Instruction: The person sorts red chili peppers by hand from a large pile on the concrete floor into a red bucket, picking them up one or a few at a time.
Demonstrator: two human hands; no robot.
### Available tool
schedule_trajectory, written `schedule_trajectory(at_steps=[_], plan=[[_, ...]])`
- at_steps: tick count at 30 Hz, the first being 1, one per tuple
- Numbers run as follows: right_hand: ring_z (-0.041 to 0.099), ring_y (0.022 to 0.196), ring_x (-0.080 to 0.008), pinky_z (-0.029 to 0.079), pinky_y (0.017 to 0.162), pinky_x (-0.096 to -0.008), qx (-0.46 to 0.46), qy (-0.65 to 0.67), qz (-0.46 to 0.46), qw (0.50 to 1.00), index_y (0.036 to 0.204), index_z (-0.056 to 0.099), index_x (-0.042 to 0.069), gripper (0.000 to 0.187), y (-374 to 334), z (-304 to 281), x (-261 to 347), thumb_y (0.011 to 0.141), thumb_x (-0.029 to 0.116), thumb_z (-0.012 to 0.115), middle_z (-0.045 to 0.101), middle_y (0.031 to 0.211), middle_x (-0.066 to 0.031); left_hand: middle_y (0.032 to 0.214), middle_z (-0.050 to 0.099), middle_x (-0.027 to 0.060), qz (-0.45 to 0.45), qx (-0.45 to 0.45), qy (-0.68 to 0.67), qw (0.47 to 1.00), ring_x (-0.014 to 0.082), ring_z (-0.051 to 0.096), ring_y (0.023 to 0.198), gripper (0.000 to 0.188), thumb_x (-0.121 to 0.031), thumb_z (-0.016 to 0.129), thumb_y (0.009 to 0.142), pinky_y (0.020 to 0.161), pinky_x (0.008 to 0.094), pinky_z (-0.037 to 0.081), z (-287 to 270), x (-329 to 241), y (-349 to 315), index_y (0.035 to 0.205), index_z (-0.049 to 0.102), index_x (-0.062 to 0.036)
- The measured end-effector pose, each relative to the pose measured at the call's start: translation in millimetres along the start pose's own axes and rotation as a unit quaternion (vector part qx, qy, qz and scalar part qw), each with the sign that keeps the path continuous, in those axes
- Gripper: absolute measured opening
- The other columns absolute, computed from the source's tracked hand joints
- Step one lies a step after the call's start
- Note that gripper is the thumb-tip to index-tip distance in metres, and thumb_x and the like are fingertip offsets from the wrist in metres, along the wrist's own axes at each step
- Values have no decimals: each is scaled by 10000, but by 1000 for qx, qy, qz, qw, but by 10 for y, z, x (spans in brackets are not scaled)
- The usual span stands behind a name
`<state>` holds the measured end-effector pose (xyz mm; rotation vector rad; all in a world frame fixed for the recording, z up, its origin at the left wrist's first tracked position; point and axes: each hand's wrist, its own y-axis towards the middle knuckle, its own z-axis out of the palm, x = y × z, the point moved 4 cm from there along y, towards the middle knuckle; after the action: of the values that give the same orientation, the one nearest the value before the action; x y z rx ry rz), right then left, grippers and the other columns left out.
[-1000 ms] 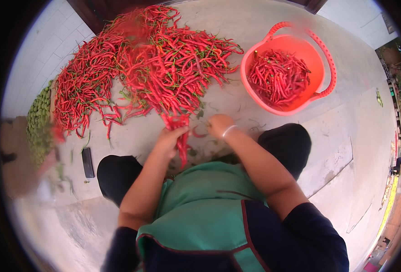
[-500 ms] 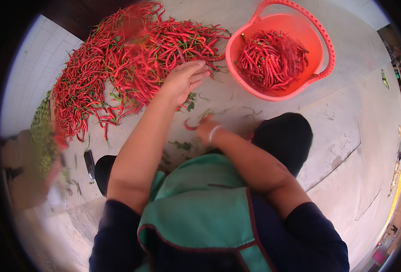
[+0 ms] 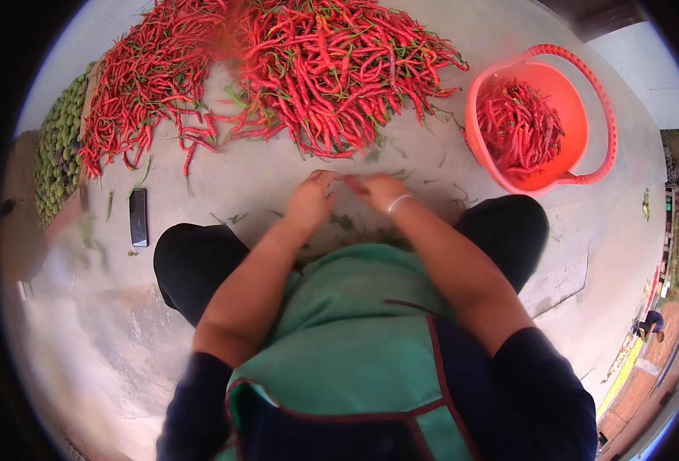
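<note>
In front of my lap, my two hands almost meet. My right hand (image 3: 380,192), with a pale band at the wrist, is closed on a red chili pepper (image 3: 351,184) that shows as a blurred red patch. Curled and closed, my left hand (image 3: 313,201) faces it from the other side; what its fingers hold, if anything, is hidden. Beyond both hands spreads a large heap of red chili peppers (image 3: 332,73) with green stems. To the right, a coral-red plastic basket (image 3: 577,115) with a looped handle contains more chili peppers (image 3: 522,127).
Green bits of stem and leaf (image 3: 343,221) litter the grey concrete floor (image 3: 616,253). A black phone (image 3: 138,218) lies left of my knee. Behind it at far left is a pile of green produce (image 3: 59,146). Another person (image 3: 650,326) appears small at the far right.
My left hand has drawn back from the heap's edge to my right hand, and its fingers have curled. The view has shifted, so heap and basket appear elsewhere in the picture.
</note>
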<state>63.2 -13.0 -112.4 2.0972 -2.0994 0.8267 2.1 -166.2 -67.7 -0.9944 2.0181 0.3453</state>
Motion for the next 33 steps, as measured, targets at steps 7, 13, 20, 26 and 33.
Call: schedule_trajectory(at_steps=[7, 13, 20, 26, 33], plan=[[580, 793, -326, 461, 688, -405, -63, 210, 42, 975, 908, 630, 95, 211, -122, -473, 271, 799, 267, 576, 620, 859, -143, 799, 632, 112, 7, 30, 3, 1000, 191, 626, 738, 152, -77, 541, 812, 680, 313, 498, 75, -8, 57, 950, 594, -37], [578, 751, -324, 463, 663, -411, -177, 48, 60, 981, 782, 580, 60, 172, -126, -496, 151, 790, 230, 557, 582, 756, -129, 741, 626, 79, -242, 127, -226, 935, 180, 614, 611, 153, -116, 489, 866, 568, 303, 491, 233, 37, 19, 916, 578, -2], [583, 835, -309, 487, 726, -408, -123, -51, -8, 991, 894, 577, 65, 141, 336, -375, 363, 782, 101, 499, 569, 937, -126, 838, 613, 189, -233, -41, -192, 952, 317, 613, 711, 153, -129, 499, 830, 655, 389, 484, 157, 772, 56, 909, 566, -17], [576, 873, -302, 482, 737, -410, -97, -116, 40, 988, 892, 580, 47, 164, 609, -127, -14, 775, 104, 479, 561, 922, -126, 861, 601, 115, -116, -39, -14, 992, 241, 575, 664, 165, -61, 494, 792, 667, 345, 476, -57, 348, 183, 922, 596, -64], [574, 795, -322, 467, 669, -414, -134, 10, -62, 989, 790, 547, 49, 109, 118, -460, 331, 749, 143, 581, 565, 820, -123, 852, 601, 152, 97, -78, 177, 976, 332, 582, 781, 170, -155, 525, 820, 709, 416, 468, -41, 15, 126, 962, 561, -69]])
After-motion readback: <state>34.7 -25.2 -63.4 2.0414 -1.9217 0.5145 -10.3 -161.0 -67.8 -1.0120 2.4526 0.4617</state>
